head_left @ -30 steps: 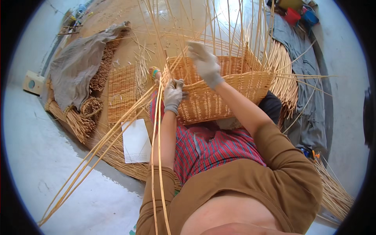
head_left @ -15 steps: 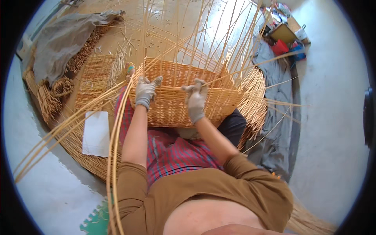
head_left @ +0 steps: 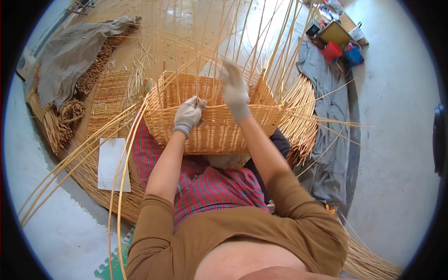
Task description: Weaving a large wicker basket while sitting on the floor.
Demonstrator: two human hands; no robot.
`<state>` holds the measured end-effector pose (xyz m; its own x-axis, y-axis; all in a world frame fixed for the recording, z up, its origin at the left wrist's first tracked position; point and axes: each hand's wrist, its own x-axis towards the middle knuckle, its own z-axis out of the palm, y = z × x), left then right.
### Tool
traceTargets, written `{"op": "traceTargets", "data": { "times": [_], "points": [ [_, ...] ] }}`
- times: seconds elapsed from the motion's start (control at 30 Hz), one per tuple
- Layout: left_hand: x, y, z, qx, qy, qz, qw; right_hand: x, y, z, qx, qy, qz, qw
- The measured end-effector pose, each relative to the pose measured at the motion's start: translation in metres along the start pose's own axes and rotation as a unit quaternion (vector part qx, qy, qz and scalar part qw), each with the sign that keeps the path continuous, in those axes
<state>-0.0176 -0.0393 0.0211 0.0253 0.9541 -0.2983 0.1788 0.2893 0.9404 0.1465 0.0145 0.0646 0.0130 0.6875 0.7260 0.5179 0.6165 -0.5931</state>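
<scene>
We started at our grip: the left hand [head_left: 189, 113] was clenched on the near rim of the wicker basket [head_left: 217, 130], beside an upright cane [head_left: 197, 74], while the right hand [head_left: 234, 91] was up over the basket's opening, blurred, its fingers seemingly stretched out and holding nothing that we could make out. The basket sat before us, over the striped cloth [head_left: 219, 191] on our lap. We judged it light, springy and fairly stiff, dry rather than slippery, best taken by that firm rim, its slender canes likelier to snap. More canes [head_left: 280, 51] crowded the opening and long strands [head_left: 112, 121] trailed off left, both in our way. Beyond lay a woven panel [head_left: 109, 98] and a white sheet [head_left: 112, 163] leftward, a cane bundle [head_left: 301, 116] and grey cloth [head_left: 331, 107] rightward.
</scene>
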Motion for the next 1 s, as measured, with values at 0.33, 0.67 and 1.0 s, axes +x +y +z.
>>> {"op": "traceTargets", "data": {
  "times": [0.33,0.67,1.0],
  "points": [
    [-0.019,0.012,0.008,-0.005,0.213,0.174,0.961,-0.121,0.026,-0.108,0.332,0.037,0.407,0.850],
    [-0.007,0.048,0.073,-0.020,0.008,-0.076,0.997,0.059,-0.056,-0.065,-0.096,-0.085,0.136,0.982],
    [-0.009,0.049,0.114,0.025,0.141,0.274,0.951,-0.107,0.077,-0.222,0.213,0.186,0.431,0.857]
  ]
}}
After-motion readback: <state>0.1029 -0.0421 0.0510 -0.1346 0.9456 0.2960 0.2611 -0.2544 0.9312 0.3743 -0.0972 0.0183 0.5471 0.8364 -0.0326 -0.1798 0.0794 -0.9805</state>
